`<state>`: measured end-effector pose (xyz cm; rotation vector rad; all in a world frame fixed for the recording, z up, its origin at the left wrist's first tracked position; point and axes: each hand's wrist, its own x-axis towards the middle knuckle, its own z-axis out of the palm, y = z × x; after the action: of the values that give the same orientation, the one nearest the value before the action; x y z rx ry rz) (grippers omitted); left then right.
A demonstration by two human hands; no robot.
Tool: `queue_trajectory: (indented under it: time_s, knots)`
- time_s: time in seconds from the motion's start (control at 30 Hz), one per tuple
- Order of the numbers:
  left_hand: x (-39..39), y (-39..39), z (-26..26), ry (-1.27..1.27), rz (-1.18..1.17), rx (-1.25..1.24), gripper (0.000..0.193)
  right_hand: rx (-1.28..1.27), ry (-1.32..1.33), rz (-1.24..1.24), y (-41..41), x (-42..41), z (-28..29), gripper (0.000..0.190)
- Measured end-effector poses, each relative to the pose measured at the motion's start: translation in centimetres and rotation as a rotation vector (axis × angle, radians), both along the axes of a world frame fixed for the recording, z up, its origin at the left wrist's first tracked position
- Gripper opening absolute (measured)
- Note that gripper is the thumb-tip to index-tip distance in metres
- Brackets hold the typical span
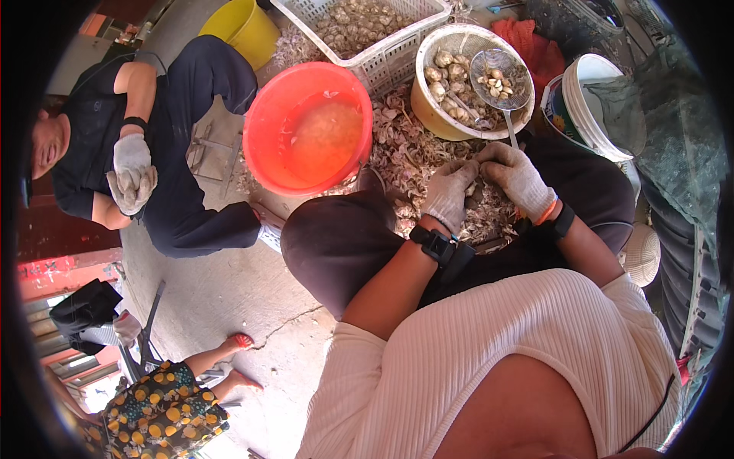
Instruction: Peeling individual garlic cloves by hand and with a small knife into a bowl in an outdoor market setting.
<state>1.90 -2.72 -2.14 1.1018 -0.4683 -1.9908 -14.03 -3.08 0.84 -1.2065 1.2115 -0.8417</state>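
My left hand (450, 192) and my right hand (513, 175), both in soiled white knit gloves, meet fingertip to fingertip over my lap. Something small seems pinched between them, too hidden to tell, perhaps a garlic piece. Just beyond them stands a yellowish tub (433, 117) holding whole garlic bulbs (453, 74). A metal skimmer (504, 107) with peeled cloves (496, 84) in its bowl rests on that tub, its handle reaching down towards my right hand. Garlic skins (401, 135) cover the ground below. An orange-red basin (252, 132) with liquid and pale cloves in it stands left of the tub.
A white plastic crate (390, 54) of garlic and a yellow bucket (252, 34) stand behind. White buckets (573, 103) and dark green netting (676, 120) lie at right. A gloved co-worker (137, 166) sits at left; another person in a patterned garment (166, 407) is lower left.
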Motion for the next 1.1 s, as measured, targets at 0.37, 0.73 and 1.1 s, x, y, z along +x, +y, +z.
queue_trajectory:
  time_s: [0.37,0.73,1.1]
  knots:
    - [-0.3,0.5,-0.3,0.033,0.001,-0.012,0.011,-0.099,0.124,-0.102,-0.2,0.5,-1.5,0.014]
    - [-0.3,0.5,0.9,-0.183,-0.012,-0.094,0.016,0.055,-0.148,-0.084,-0.1,-0.3,-0.1,0.040]
    - [0.0,0.3,1.0,-0.190,0.045,-0.024,0.018,-0.208,0.294,0.083,0.4,0.6,0.9,0.023]
